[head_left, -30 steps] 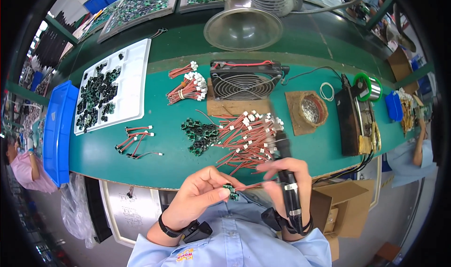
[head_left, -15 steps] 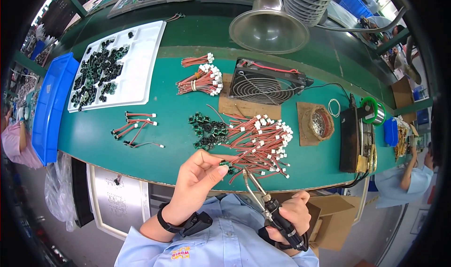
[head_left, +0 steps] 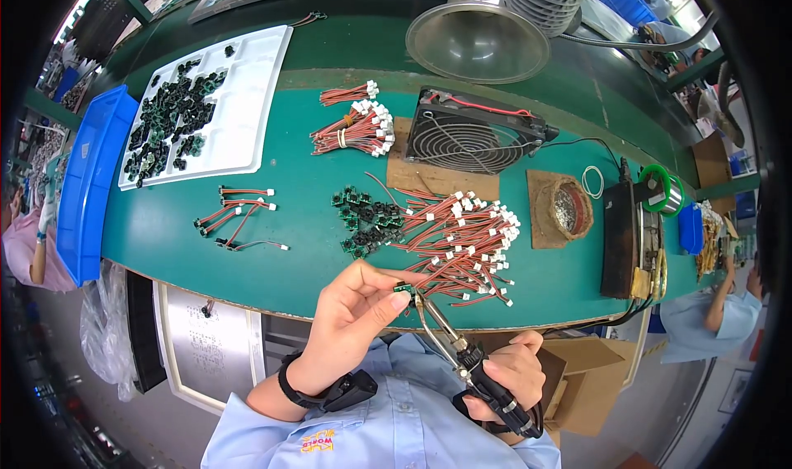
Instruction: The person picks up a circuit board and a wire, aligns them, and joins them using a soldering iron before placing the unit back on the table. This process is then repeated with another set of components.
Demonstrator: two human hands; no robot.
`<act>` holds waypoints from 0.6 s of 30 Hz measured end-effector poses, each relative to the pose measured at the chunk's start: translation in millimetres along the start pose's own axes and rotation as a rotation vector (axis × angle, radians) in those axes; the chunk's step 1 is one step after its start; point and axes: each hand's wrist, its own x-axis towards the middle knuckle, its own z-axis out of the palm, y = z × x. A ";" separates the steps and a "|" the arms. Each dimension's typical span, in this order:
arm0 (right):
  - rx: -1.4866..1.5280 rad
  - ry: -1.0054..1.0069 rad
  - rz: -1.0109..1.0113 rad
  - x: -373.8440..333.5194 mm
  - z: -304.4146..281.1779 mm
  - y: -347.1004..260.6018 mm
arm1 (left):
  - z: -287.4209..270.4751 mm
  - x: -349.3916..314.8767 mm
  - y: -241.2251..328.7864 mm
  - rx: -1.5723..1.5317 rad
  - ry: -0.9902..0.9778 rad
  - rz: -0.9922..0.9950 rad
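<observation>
My left hand [head_left: 350, 311] pinches a small green circuit board [head_left: 403, 288] between thumb and fingertips, just above the bench's front edge. Wrapped around a black-handled soldering iron [head_left: 497, 396] is my right hand [head_left: 516, 372]. A thin metal tube runs beside the iron's barrel, and the tip is at the board's right side; whether it touches cannot be made out. Behind my hands lie a heap of small green-and-black boards [head_left: 363, 220] and a spread of red-and-black wires with white connectors [head_left: 466, 242]. Several wired boards [head_left: 239, 217] lie apart to the left.
A white tray of small parts [head_left: 239, 131] and a blue bin [head_left: 95, 184] stand left. Bundled wires [head_left: 355, 131], a black fan [head_left: 474, 135] and a metal fume hood [head_left: 478, 44] are beyond. At right are a round tin [head_left: 568, 212], a black box [head_left: 619, 242] and a solder spool [head_left: 664, 190].
The soldering iron's tip has moved left and up to the board in my left hand. My left hand keeps its pinch. The whole view has shifted slightly.
</observation>
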 end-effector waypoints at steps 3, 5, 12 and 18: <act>0.002 -0.005 0.003 0.6 -1.0 -0.2 | 1.0 -0.4 -0.5 -0.004 -0.004 -0.001; 0.009 -0.005 0.005 1.2 -1.9 -0.2 | 0.5 -0.1 -2.4 -0.028 -0.032 0.013; 0.001 0.055 -0.039 -0.4 3.1 4.5 | 2.2 -0.5 -1.7 -0.045 -0.048 0.027; 0.050 -0.001 0.005 0.5 -1.1 1.8 | 2.2 -1.9 -1.9 -0.027 -0.038 0.043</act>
